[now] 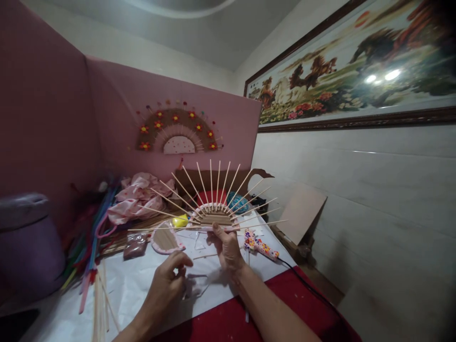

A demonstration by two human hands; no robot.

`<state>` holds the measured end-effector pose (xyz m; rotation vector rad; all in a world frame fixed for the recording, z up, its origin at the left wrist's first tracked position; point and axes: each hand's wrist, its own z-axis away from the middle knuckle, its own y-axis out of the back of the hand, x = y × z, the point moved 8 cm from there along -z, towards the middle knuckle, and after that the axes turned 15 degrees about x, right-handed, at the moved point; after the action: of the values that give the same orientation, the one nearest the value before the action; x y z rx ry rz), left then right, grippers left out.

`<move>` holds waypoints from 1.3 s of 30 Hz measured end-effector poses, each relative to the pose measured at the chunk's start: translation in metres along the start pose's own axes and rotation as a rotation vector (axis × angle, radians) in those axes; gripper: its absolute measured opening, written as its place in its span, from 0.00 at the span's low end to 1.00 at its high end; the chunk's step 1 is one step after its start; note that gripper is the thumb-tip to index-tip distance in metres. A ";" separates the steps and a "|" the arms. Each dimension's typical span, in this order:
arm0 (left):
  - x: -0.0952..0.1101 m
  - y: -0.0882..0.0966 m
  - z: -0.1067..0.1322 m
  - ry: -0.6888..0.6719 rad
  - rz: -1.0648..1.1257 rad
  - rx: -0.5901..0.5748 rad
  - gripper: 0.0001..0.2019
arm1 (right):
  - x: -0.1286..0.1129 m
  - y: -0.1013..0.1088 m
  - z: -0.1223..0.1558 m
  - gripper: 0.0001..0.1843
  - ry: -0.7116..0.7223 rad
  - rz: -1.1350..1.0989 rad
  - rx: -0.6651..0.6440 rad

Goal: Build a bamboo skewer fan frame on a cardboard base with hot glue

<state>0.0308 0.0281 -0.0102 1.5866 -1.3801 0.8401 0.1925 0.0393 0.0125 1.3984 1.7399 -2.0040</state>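
My right hand (228,247) grips a half-round cardboard piece (215,218) by its lower edge, thumb on the front. Patterned pale pink fabric wraps the rim, and several thin wooden sticks (211,180) fan out from it like rays. To the lower left, my left hand (173,275) hovers above the white sheet with its fingers curled in; anything between them is hidden. Just beyond it lies a second cardboard piece (166,238) with the same fabric edging. A flower-patterned glue gun (261,244) rests right of my right hand, its black cord trailing toward me.
Crumpled pink fabric (138,192), coloured strips (98,228) and loose sticks (99,304) crowd the left side. A purple bin (26,251) stands at far left. Behind, a decorated brown arch (153,126) hangs on a pink panel. A board (302,213) leans against the right wall.
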 end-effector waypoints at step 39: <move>0.020 -0.003 -0.011 0.482 0.820 0.158 0.08 | 0.018 -0.017 0.044 0.10 -0.002 0.159 -0.121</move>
<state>0.0373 0.0302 0.0115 0.7845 -1.6131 1.7163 0.1481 0.0162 0.0071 1.4450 1.6616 -1.7874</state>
